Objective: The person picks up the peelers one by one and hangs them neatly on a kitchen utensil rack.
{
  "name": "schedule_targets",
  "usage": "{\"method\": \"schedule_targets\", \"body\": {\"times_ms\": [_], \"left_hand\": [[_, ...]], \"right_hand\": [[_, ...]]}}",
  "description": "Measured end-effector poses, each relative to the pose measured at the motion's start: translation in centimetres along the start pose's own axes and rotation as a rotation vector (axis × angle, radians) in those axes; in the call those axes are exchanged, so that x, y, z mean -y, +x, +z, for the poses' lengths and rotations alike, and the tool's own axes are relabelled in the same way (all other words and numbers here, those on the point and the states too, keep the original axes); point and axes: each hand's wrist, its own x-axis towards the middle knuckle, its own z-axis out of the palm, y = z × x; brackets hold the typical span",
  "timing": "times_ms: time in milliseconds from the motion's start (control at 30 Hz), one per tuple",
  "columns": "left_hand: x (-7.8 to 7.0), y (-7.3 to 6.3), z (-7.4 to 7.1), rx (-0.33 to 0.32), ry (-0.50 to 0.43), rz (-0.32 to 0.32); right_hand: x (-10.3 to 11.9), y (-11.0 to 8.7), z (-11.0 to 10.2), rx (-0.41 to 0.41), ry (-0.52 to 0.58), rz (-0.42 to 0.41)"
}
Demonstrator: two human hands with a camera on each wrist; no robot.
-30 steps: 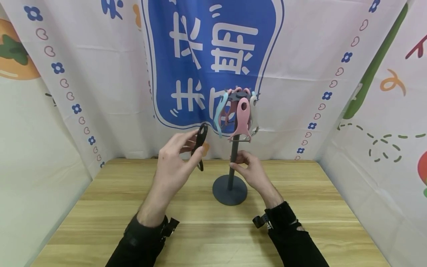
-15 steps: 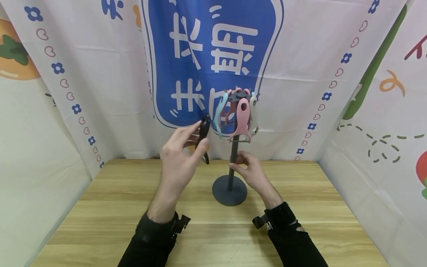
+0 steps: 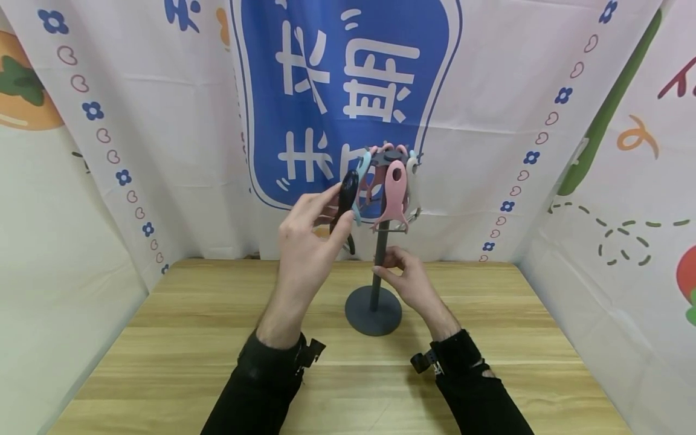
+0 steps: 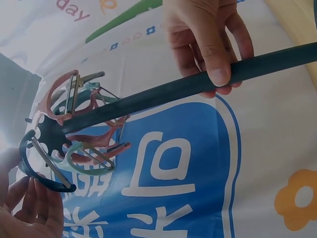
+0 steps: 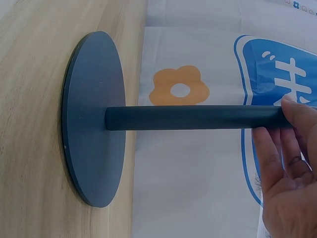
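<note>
A dark rack (image 3: pixel 379 254) stands upright on a round base, with pink, pale blue and whitish peelers hanging around its top. The pink peeler (image 3: pixel 394 192) faces the head camera. My left hand (image 3: pixel 310 241) pinches a black peeler (image 3: pixel 348 192) between thumb and fingers, beside the pale blue peeler (image 3: pixel 363 169). In the left wrist view the black peeler (image 4: pixel 52 179) is close to the rack's star-shaped top (image 4: pixel 52 136); whether they touch, I cannot tell. Lower down, my right hand (image 3: pixel 410 281) grips the pole (image 5: pixel 198 117) between thumb and fingers.
The round base (image 5: pixel 96 124) rests on a wooden table (image 3: pixel 217 338). Behind it hangs a white cloth (image 3: pixel 179 151) with a blue printed sign. More printed cloth (image 3: pixel 625 272) stands along the right side.
My left hand has carried the black peeler up and to the right, close to the rack's top. The right hand keeps its hold on the pole.
</note>
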Motion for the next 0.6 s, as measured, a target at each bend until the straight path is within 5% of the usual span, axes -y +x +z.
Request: {"method": "schedule_targets", "body": {"times_ms": [600], "left_hand": [[-1.1,2.3,1.3,0.032,0.05,0.017]], "right_hand": [[-0.2,0.1,0.2,0.001,-0.008,-0.009]]}}
